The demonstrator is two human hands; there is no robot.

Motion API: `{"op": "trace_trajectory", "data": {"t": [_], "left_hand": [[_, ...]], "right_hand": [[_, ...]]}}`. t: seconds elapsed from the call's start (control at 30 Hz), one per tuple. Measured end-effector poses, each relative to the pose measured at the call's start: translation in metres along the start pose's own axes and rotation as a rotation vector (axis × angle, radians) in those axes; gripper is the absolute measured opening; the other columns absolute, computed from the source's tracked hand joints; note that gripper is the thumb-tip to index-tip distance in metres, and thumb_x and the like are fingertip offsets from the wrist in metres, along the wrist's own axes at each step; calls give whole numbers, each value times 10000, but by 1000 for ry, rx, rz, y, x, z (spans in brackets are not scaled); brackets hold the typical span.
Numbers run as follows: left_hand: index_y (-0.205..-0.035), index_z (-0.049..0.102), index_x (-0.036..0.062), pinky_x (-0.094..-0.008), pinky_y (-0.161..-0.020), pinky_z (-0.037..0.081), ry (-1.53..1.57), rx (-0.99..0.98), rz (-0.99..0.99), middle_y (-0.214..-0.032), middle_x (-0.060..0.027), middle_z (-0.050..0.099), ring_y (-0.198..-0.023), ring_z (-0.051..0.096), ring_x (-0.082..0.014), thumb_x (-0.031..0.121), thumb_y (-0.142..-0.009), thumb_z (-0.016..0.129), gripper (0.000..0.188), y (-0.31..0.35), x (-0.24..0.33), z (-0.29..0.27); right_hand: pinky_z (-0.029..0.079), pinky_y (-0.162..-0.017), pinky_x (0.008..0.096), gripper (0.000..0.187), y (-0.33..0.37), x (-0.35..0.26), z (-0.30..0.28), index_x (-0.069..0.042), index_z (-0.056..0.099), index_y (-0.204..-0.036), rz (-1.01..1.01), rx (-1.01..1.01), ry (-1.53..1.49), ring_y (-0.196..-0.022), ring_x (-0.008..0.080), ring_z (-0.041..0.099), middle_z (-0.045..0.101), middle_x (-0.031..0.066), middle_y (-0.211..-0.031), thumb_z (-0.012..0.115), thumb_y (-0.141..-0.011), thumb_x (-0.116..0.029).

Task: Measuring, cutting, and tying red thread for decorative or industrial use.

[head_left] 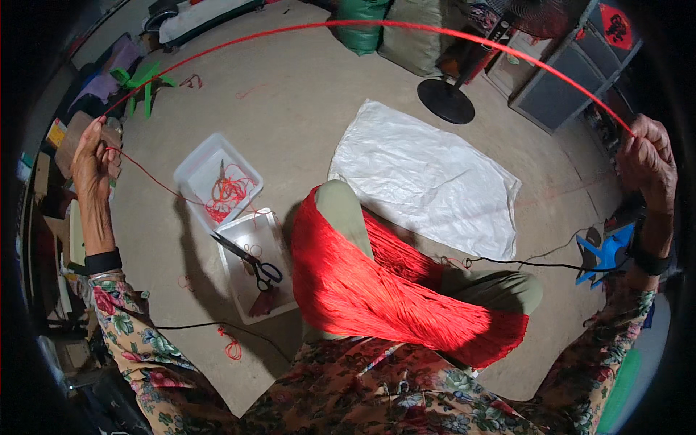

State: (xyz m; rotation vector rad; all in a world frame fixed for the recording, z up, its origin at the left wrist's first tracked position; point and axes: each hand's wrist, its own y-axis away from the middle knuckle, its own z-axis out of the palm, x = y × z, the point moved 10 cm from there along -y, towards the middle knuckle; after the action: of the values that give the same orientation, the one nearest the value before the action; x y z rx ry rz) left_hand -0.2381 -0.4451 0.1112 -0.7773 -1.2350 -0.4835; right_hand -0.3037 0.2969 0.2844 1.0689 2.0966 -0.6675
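Stretched between my two raised hands is a red cord (406,26), bowed across the top of the view. My left hand (93,154) pinches one end, and a thinner red strand runs from it down toward the white plastic tub. At the far right my right hand (647,161) is closed around the other end. Across my lap and knees lies a thick hank of red cords (391,297). Black-handled scissors (246,259) rest across a shallow white tray (279,308), blades toward the tub (190,174), which holds tangled red string (230,190) and a second pair of scissors.
A white woven sack (428,181) lies flat on the floor ahead of my knees. Beyond it stand a pedestal fan (446,101), full sacks (409,36) and a grey cabinet (558,80). A green stool (145,81) is at left, a blue one (609,254) at right. Black cables cross the floor.
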Motion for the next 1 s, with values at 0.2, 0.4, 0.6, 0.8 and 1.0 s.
{"op": "trace_trajectory", "data": {"t": [0.2, 0.4, 0.6, 0.8, 1.0], "left_hand": [[-1124, 624, -7, -236, -496, 375, 123, -10, -107, -588, 66, 330, -487, 303, -63, 180, -927, 614, 272, -13, -47, -14], [-1137, 623, 20, -235, -480, 381, 44, -42, -231, -538, 63, 352, -443, 306, -65, 229, -912, 634, 308, -32, -99, -30], [-1145, 620, 24, -272, -550, 434, 48, -246, -186, -539, 40, 377, -470, 347, -90, 240, -895, 665, 333, -18, -62, 102], [-1097, 636, -20, -312, -674, 478, 55, -430, 2, -550, 36, 365, -502, 379, -95, 256, -884, 673, 351, -28, 26, 276], [-1106, 636, -33, -299, -788, 518, 293, -570, 180, -663, 9, 526, -562, 457, -83, 179, -882, 671, 310, 5, 112, 442]], "right_hand": [[277, -440, 174, 233, 116, 61, -174, -79, 553, -999, 272, 307, 35, -498, 0, 371, 405, -79, -584, 540, -970, -310], [234, -461, 223, 126, 242, -2, -217, -31, 624, -901, 194, 966, 76, -494, 52, 286, 328, -65, -583, 609, -916, -156], [270, -465, 205, 223, 437, 15, -270, -104, 629, -979, 703, 709, 472, -521, 18, 356, 422, -87, -655, 604, -922, -319], [384, -589, 217, 326, 542, 49, -288, -84, 649, -1068, 846, 802, 655, -702, 22, 491, 558, -28, -798, 596, -921, -371], [355, -616, 229, 299, 586, -12, -328, -59, 656, -1087, 744, 1149, 691, -698, 57, 460, 533, -23, -787, 617, -906, -293]]}}
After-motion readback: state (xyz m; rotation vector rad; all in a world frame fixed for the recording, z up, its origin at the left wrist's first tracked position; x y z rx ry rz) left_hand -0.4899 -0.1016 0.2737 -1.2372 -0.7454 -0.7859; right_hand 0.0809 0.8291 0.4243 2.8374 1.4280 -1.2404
